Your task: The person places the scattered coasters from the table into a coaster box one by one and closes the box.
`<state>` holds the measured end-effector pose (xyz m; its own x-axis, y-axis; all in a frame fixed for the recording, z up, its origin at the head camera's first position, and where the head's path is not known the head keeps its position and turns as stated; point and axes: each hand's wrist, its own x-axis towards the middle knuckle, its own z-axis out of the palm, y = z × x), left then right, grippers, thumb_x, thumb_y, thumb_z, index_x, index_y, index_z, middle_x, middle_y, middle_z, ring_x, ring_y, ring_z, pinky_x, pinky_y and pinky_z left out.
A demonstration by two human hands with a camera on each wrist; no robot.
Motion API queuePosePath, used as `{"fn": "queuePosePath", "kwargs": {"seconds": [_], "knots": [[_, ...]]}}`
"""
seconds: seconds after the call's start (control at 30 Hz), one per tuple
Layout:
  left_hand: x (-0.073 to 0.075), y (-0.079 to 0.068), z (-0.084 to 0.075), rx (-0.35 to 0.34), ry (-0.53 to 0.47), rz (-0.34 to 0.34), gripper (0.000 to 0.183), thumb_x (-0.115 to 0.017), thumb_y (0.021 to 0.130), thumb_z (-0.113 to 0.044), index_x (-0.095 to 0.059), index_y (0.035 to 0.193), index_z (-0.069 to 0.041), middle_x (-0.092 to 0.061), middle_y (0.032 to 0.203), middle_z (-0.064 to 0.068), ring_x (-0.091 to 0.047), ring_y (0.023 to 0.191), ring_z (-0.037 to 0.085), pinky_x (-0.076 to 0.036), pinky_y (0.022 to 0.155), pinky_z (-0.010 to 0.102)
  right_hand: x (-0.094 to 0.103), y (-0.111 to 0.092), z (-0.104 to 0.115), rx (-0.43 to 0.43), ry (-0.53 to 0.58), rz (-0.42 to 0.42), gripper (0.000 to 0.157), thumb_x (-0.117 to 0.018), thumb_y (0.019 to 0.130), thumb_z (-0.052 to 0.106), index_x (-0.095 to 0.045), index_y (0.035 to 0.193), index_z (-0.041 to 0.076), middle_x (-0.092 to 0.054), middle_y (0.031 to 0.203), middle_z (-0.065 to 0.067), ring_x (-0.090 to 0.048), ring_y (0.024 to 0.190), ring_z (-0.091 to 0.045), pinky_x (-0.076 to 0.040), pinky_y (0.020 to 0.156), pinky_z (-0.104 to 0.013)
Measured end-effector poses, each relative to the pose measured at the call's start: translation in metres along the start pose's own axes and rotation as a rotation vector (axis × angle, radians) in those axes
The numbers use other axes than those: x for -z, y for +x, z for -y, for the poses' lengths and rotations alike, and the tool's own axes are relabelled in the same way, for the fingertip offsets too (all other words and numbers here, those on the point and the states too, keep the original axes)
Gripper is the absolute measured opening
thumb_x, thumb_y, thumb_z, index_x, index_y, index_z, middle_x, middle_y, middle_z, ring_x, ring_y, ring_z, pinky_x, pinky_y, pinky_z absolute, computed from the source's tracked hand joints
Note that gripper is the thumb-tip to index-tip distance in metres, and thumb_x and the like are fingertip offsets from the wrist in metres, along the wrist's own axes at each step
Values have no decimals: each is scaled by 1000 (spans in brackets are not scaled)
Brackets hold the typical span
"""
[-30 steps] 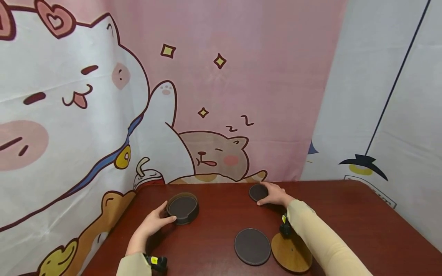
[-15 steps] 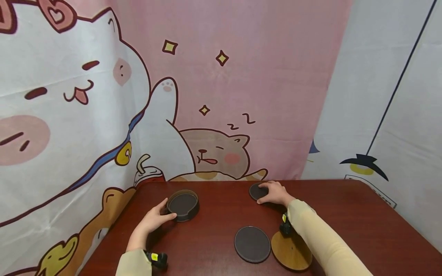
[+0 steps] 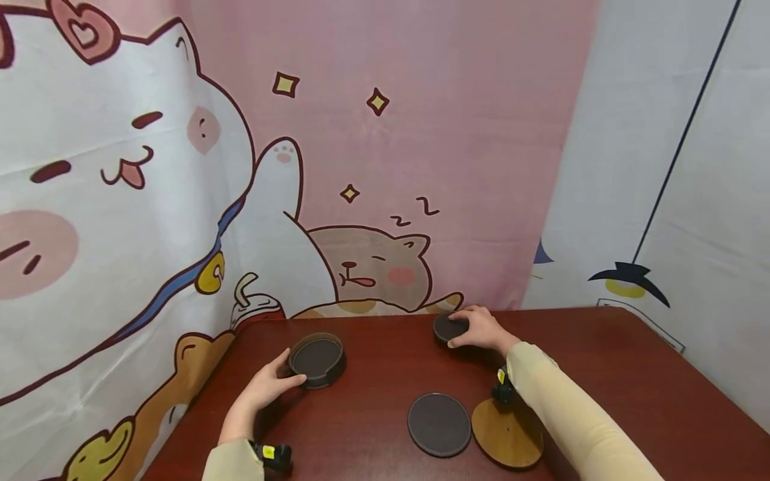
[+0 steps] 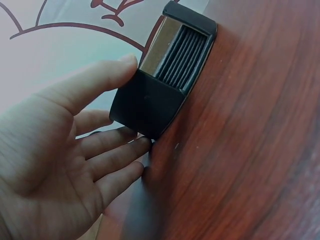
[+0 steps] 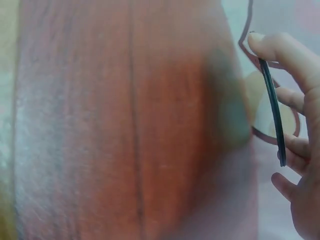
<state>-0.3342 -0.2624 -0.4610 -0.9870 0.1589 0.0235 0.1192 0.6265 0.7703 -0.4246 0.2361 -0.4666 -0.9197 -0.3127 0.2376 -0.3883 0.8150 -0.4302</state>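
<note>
My left hand (image 3: 265, 387) grips the near-left side of a round dark coaster holder (image 3: 329, 377) on the table. In the left wrist view its thumb presses the rim and its fingertips touch the side wall. Several dark coasters (image 4: 185, 57) are stacked inside the holder, showing through its cut-out. Toward the table's far edge, my right hand (image 3: 483, 331) holds a round dark coaster (image 3: 448, 326) by its rim. The right wrist view has this coaster (image 5: 273, 110) edge-on between thumb and fingers, slightly raised from the table.
Another dark coaster (image 3: 439, 425) lies flat at the table's front middle. Beside it, partly under the right forearm, is a round wooden disc (image 3: 507, 437). A printed curtain (image 3: 481, 167) hangs behind the red-brown table (image 3: 373, 414).
My right hand has risen slightly with the coaster. The left hand keeps its place at the holder, and the head view has shifted a little.
</note>
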Motion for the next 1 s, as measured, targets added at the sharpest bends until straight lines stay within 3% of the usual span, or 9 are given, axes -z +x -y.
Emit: {"fn": "queuePosePath", "kwargs": {"seconds": [0.33, 0.7, 1.0], "knots": [[0, -1, 3, 5, -5, -1, 92, -74, 85, -34, -23, 151, 4, -42, 142, 30, -46, 128, 41, -36, 103, 55, 25, 5, 16, 18, 14, -29, 74, -83, 63, 52, -68, 123, 12, -50, 132, -27, -39, 120, -46, -37, 93, -57], [4, -3, -2, -15, 5, 14, 92, -74, 85, -33, -22, 151, 6, -40, 144, 31, -45, 129, 42, -35, 103, 56, 55, 10, 34, 31, 6, -45, 71, -83, 67, 48, -66, 125, 11, -50, 132, -24, -40, 119, -41, -40, 91, -53], [3, -3, -1, -17, 14, 15, 91, -74, 85, -31, -23, 150, 7, -39, 144, 32, -46, 127, 42, -38, 101, 55, 52, 9, 40, 38, 16, -45, 71, -83, 66, 48, -66, 125, 13, -50, 132, -22, -42, 118, -38, -40, 90, -50]]}}
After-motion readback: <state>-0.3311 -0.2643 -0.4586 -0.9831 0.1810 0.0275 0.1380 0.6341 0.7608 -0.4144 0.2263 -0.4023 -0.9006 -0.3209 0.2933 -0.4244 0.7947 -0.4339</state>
